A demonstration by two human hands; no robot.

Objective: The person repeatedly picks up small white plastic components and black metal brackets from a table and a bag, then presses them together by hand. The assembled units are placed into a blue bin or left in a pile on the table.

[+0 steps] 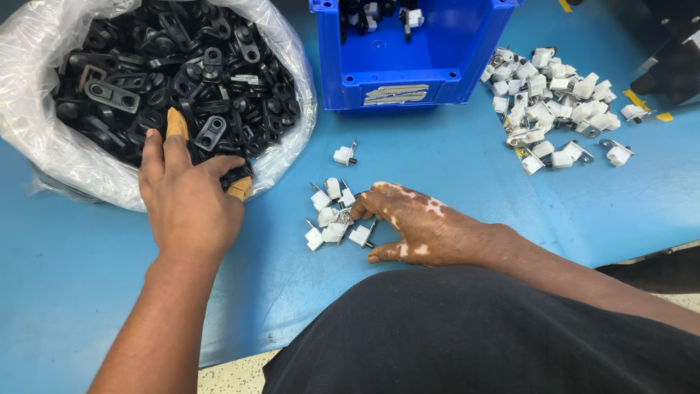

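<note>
I see a blue bench under both hands. Beyond my left hand sits a clear plastic bag heaped with black plastic clips, its rolled rim lying right at the knuckles. Beyond and between the two hands stands a blue bin with a few black and white parts in it. Well off past my right hand, toward the far right, lies a large scatter of white clips with metal pins, and one stray white clip rests alone between the bin and the small cluster.

That small cluster of white clips lies just at the fingertips of my right hand, between the two hands. Nothing stands between it and the fingers.

My left hand reaches palm down over the bag's edge, fingers curled into the black clips and closed on what looks like one of them; tan finger covers show on two fingertips. My right hand lies low on the bench, palm down, fingers bent and touching the cluster; I cannot tell whether it has a piece pinched.
</note>
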